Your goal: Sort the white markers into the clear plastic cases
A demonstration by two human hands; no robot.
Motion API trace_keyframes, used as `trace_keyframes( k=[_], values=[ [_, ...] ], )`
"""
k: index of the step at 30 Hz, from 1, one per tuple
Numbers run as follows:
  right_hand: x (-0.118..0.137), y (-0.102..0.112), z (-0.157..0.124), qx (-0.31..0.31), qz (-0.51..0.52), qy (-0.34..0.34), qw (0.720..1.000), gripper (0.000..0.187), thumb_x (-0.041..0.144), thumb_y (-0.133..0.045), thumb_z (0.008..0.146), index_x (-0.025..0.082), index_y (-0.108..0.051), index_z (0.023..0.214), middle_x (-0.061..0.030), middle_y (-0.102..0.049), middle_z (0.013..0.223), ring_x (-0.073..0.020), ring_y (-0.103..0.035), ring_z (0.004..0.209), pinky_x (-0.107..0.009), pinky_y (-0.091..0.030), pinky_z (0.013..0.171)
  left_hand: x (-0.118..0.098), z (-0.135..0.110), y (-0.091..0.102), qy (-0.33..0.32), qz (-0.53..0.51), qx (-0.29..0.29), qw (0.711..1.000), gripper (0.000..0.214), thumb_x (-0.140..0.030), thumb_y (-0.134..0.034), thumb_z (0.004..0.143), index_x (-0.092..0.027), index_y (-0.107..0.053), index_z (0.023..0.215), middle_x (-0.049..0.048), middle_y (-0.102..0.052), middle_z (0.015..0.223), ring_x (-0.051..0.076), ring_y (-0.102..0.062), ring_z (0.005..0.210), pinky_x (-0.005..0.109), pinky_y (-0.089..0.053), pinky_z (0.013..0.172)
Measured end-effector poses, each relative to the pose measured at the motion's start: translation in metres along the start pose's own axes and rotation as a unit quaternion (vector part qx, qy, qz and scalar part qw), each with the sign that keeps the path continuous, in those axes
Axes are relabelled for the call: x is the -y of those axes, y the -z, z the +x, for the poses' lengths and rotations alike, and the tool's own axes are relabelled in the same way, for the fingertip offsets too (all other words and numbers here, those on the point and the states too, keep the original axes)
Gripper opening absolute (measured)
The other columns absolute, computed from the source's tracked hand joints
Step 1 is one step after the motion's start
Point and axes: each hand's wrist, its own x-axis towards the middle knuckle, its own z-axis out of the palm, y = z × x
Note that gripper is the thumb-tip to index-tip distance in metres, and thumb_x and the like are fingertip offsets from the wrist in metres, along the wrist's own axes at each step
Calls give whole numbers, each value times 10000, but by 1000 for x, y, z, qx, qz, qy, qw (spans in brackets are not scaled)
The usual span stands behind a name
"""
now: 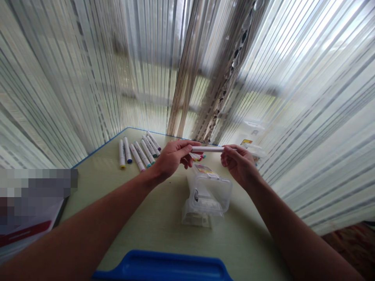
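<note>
A white marker (208,149) lies level between my two hands, above the table. My left hand (175,154) pinches its left end, and my right hand (238,160) is closed round its right end. Below the marker, a clear plastic case (211,193) rests on its side with its opening towards me and a coloured label on top. Left of my left hand, several white markers with coloured ends (140,154) are spread on the table. A few more coloured tips (199,157) show beneath the held marker, partly hidden by my left hand.
The pale green table (152,230) has a blue edge. A blue tray (172,267) lies at the near side. Another clear container (253,138) stands behind my right hand. String curtains (146,70) hang along the back and right. A blurred-out object (32,210) sits at the left.
</note>
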Motion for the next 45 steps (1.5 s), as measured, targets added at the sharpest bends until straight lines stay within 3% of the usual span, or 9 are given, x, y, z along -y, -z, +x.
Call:
trace_keyframes(
  k=[7, 12, 18, 26, 34, 45],
  values=[
    [2, -5, -4, 10, -14, -13, 1000, 158, 282, -813, 691, 164, -716, 732, -17, -681, 572, -102, -594, 446, -194, -440, 405, 3, 0, -1, -40, 103, -24, 994, 292, -267, -633, 832, -62, -670, 1037, 84, -699, 776, 69, -505, 488, 205, -403, 458],
    [2, -7, -6, 40, -19, -18, 999, 167, 254, -828, 673, 171, -741, 789, -24, -701, 600, -112, -619, 482, -204, -460, 435, 5, 1, 1, -48, 130, -27, 990, 276, -277, -687, 789, -58, -679, 956, 20, -606, 661, 59, -462, 480, 188, -354, 435],
    [4, -7, -6, 48, -17, -30, 998, 193, 298, -782, 730, 165, -754, 868, -51, -734, 682, -113, -627, 496, -212, -468, 446, 6, 2, 2, -54, 156, -40, 985, 274, -294, -636, 836, -68, -663, 989, 12, -578, 656, 69, -462, 479, 205, -388, 445],
    [5, -7, -6, 56, 3, -38, 998, 216, 283, -710, 787, 162, -747, 963, -69, -753, 761, -125, -650, 535, -219, -478, 471, 7, 4, 2, -41, 124, -54, 990, 221, -246, -585, 861, -81, -647, 994, 26, -608, 720, 63, -476, 457, 202, -398, 423],
    [5, -6, -5, 44, 0, -42, 998, 230, 299, -701, 764, 144, -747, 929, -76, -756, 763, -133, -650, 529, -228, -483, 461, 7, 4, 1, -28, 70, -60, 995, 211, -231, -524, 883, -93, -649, 983, 35, -624, 739, 63, -503, 445, 198, -401, 412],
    [2, -8, -6, 36, -34, -28, 998, 182, 284, -819, 680, 163, -730, 784, -30, -708, 609, -114, -626, 476, -206, -474, 440, 4, -1, -1, -61, 142, -27, 988, 310, -333, -742, 745, -81, -681, 914, 24, -644, 663, 58, -476, 475, 183, -373, 436]
  ],
)
